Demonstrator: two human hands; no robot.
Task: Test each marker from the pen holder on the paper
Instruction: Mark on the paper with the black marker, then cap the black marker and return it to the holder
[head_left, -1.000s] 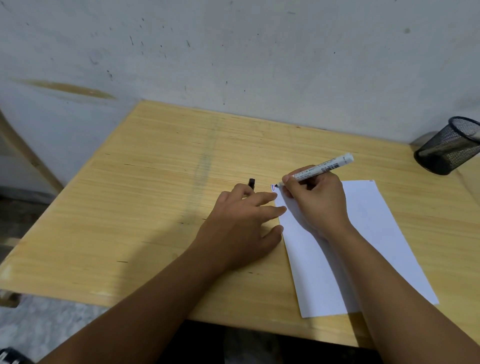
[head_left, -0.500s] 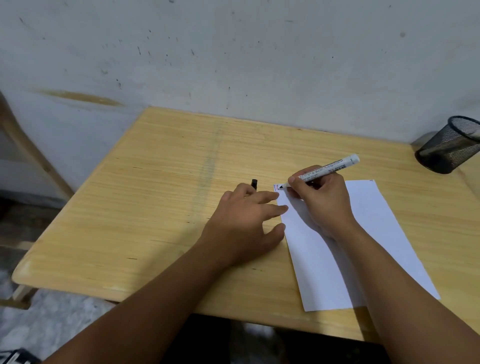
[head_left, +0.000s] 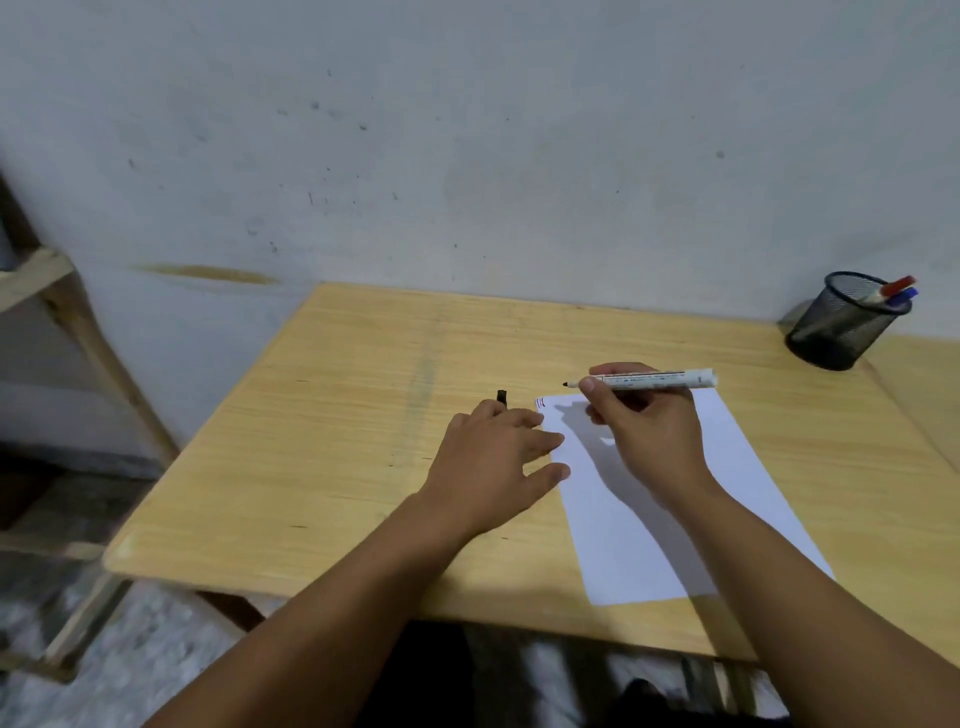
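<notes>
Two hands: right (head_left: 652, 431) grips marker (head_left: 657, 379), left (head_left: 493, 457) spread flat, perhaps hiding cap (head_left: 502, 397).

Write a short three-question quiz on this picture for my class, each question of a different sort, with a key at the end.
1. True or false: the tip of the marker in the right hand is touching the paper.
2. Multiple choice: where does the black cap lie? A) in the pen holder B) on the table just beyond the left hand C) on the paper
3. Fill in: the two markers in the pen holder have one red cap and one ___ cap.

Key: 1. False, the tip is lifted clear of the sheet. 2. B. 3. blue.
</notes>
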